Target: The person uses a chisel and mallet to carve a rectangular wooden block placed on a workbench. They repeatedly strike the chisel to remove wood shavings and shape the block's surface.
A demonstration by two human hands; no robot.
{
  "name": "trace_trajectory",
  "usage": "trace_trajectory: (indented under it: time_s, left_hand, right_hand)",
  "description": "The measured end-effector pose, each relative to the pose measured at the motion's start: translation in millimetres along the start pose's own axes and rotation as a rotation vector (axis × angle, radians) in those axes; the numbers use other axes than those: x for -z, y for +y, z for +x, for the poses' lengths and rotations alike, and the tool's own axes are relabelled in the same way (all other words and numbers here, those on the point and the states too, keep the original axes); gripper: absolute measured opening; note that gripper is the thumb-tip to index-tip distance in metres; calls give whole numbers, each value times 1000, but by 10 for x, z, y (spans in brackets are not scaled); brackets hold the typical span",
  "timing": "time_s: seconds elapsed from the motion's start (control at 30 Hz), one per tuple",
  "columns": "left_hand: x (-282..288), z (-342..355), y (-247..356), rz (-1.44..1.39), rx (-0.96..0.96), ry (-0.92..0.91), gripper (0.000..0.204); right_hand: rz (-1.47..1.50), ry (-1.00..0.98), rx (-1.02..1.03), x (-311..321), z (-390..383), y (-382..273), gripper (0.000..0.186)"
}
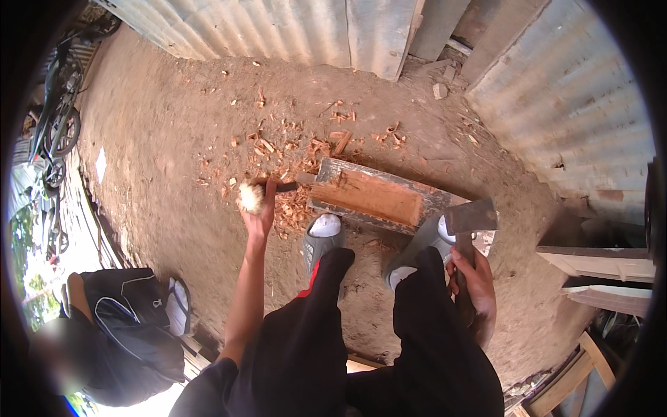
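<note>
My left hand (257, 214) grips a chisel (285, 186), its blade (306, 178) by the left end of a hollowed wooden block (382, 194); my right hand (478, 281) clasps a broad-headed tool (471, 217).

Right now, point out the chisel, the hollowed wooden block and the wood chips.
Chisel (286, 187), head view: its dark shaft.
Hollowed wooden block (379, 194), head view: the recess floor.
Wood chips (292, 206), head view: the dense patch.

Has chisel (286, 187) beside left end of block (372, 194), hammer (471, 217) toward its right, shavings (319, 149) left and beyond on ground (167, 132).
</note>
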State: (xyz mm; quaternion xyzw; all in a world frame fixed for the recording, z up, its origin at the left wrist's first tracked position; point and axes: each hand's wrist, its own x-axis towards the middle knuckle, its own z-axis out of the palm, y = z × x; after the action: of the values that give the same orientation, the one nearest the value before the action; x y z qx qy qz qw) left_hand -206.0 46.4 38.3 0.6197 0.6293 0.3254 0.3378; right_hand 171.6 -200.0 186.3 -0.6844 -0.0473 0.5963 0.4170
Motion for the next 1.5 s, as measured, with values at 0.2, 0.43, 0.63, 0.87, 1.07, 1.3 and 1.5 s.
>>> trace_trajectory:
  time_s: [0.2, 0.43, 0.63, 0.87, 1.07, 1.3, 1.5]
  left_hand:
    - [-24, 27, 316, -175, -249, -28, 20]
    - [-372, -293, 716, -119, -529, -310, 7]
    - [-1400, -653, 1182, -471, -644, -637, 51]
    - [-1943, -950, 1287, -353, -482, -833, 68]
    - [-1928, -830, 1379, -111, -604, -685, 50]
    - [-1990, -625, 1496, -149, -492, -924, 39]
    - [-2103, -652, 1396, -307, -745, -857, 24]
  right_hand:
    - [6, -7, 0, -29, -1, -18, 38]
    - [-7, 10, 10, -72, 16, -51, 34]
    - [-100, 87, 246, -106, 26, -137, 27]
    - [-51, 35, 504, -188, 114, -27, 35]
    - [39, 74, 347, -143, 69, 37, 36]
    - [-215, 188, 606, 54, 250, 388, 19]
    - [-24, 132, 339, 32, 308, 459, 16]
